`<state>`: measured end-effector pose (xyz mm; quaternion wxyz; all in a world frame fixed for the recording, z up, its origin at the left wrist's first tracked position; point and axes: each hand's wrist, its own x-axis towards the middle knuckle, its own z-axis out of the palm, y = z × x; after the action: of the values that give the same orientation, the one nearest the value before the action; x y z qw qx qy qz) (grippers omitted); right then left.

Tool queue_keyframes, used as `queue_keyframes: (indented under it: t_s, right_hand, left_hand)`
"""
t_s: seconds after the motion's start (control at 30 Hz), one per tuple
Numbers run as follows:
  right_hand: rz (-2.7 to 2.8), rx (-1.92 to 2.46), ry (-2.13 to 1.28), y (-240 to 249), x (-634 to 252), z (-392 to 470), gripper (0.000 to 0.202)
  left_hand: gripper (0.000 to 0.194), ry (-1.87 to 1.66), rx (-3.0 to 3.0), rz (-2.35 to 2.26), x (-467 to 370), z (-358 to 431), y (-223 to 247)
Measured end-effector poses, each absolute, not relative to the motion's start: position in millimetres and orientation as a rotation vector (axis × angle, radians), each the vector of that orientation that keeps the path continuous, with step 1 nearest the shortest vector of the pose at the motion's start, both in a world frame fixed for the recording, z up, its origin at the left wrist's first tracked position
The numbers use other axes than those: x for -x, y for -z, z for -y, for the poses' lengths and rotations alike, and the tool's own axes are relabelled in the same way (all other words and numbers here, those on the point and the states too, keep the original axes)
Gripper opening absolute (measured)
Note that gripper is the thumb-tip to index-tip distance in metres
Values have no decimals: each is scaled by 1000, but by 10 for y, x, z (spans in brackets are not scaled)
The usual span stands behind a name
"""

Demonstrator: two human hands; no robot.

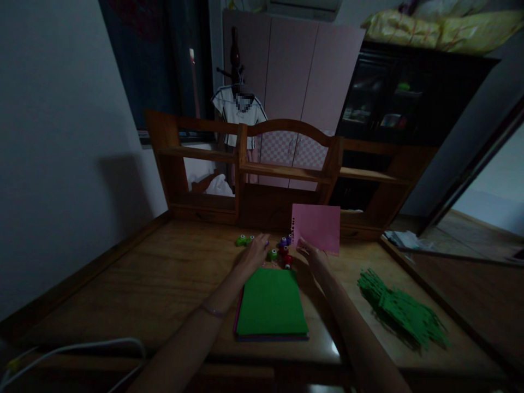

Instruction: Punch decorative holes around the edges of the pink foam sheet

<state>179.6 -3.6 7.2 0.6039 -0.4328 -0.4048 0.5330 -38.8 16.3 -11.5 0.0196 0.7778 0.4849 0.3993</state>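
Note:
My left hand [257,249] reaches over the tabletop with fingers curled down. A bit of purple shows at its fingertips; what it holds is mostly hidden. My right hand [313,255] pinches the lower left part of a pink sheet of paper [317,226], which has a row of small holes along its left edge. Between the hands are small toy-like pieces with round white eyes: a green one [273,254], a red one [288,261] and a purple one [283,242]. More green pieces [241,240] lie left of my left hand. Nearer me is a stack of coloured paper, green sheet [271,305] uppermost.
A heap of cut green paper [403,311] lies at the right of the wooden table [164,284]. A wooden shelf unit [282,172] stands along its back edge. A white cable [102,343] runs at the front left. Cabinets and a hanging shirt are beyond.

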Motion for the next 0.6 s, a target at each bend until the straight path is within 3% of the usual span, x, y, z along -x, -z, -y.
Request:
queue_keyframes:
  t_s: [0.3, 0.6]
  right_hand:
    - [945, 1005, -1217, -164, -1775, 99, 30]
    - [983, 1062, -1208, -158, -1751, 126, 31]
  left_hand:
    - [30, -1655, -1987, -1343, 294, 3, -189]
    - [36, -1638, -1289, -1023, 333, -180, -122]
